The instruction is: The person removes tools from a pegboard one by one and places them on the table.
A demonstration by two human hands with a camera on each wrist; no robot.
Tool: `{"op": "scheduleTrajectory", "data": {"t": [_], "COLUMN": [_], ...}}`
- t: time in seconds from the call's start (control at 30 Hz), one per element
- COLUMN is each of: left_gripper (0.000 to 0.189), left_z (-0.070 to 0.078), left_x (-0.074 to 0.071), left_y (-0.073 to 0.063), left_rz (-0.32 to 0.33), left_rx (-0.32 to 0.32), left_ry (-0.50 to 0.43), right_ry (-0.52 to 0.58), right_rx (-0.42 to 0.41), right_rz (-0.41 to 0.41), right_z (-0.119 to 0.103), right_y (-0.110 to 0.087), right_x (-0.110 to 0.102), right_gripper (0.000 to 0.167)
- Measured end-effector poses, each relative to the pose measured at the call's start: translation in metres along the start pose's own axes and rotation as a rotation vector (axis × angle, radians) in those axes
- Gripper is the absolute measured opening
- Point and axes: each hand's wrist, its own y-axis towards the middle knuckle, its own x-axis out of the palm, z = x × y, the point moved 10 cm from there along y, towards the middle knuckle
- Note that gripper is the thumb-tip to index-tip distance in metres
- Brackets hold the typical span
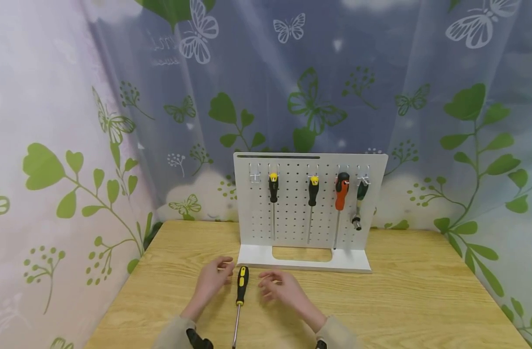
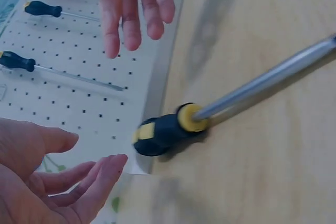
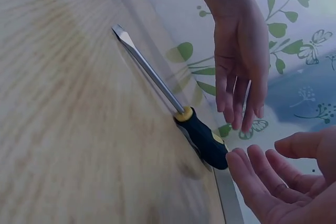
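Observation:
A flat-blade screwdriver (image 1: 242, 286) with a black and yellow handle lies on the wooden table, its handle toward the pegboard and its shank toward the person. Just left of the handle hovers my left hand (image 1: 213, 280), fingers loosely bent and holding nothing. My right hand (image 1: 283, 289) is on the other side, a little farther from the handle, also holding nothing. The right wrist view shows the screwdriver's flat tip (image 3: 121, 31) resting on the wood. In the left wrist view, its handle (image 2: 168, 132) lies between both hands, with neither gripping it.
Behind the hands stands a white pegboard (image 1: 292, 213) on a flat base. From its hooks hang two black-and-yellow screwdrivers (image 1: 273, 188), a red-and-black screwdriver (image 1: 341, 194) and a green-handled ratchet-like tool (image 1: 362, 191). A clear hook (image 1: 254, 177) sits at its upper left. Patterned curtains (image 1: 169, 145) surround the table.

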Motion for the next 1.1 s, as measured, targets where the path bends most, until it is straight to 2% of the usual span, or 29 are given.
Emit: {"op": "scheduleTrajectory", "data": {"t": [0.27,0.53,0.67,0.87,1.1], "left_gripper": [0.03,0.033,0.032,0.034,0.032], "left_z": [0.028,0.066,0.081,0.092,0.104], "left_x": [-0.009,-0.009,-0.007,-0.007,-0.005], "left_y": [0.02,0.037,0.043,0.053,0.064], "left_rz": [0.028,0.021,0.022,0.027,0.027], "left_rx": [0.084,0.198,0.231,0.235,0.272], "left_ry": [-0.025,-0.052,-0.054,-0.055,-0.08], "right_ry": [-0.02,-0.125,-0.201,-0.208,-0.202], "right_rx": [-0.081,-0.14,-0.166,-0.196,-0.198], "right_rz": [0.087,0.259,0.32,0.339,0.338], "right_z": [-0.023,-0.04,-0.049,-0.052,-0.049], "right_y": [0.007,0.022,0.033,0.055,0.076], "right_x": [-0.03,-0.063,-0.074,-0.083,-0.088], "right_gripper": [0.032,0.031,0.033,0.037,0.04]}}
